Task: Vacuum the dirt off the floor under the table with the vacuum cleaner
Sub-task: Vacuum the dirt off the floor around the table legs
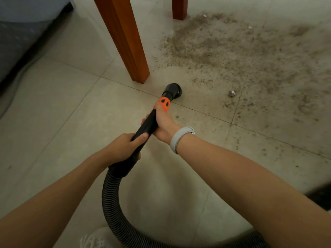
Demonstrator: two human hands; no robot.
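Observation:
Both hands hold the black vacuum wand [146, 125]. My left hand [123, 145] grips its lower end, just above the ribbed hose [112, 199]. My right hand [163, 125] grips further up, below the orange collar [163, 103]. The round black brush nozzle [172, 91] rests on the tiled floor just right of the near wooden table leg [125, 38]. A wide patch of brown dirt [232, 51] spreads across the tiles beyond and to the right of the nozzle. The strip of floor right around the nozzle looks swept.
A second table leg [179, 8] stands at the top, at the edge of the dirt. Small pale scraps [232, 93] lie among the dirt. A dark sofa or mattress [23, 33] fills the upper left. My white shoe [96, 238] shows at the bottom.

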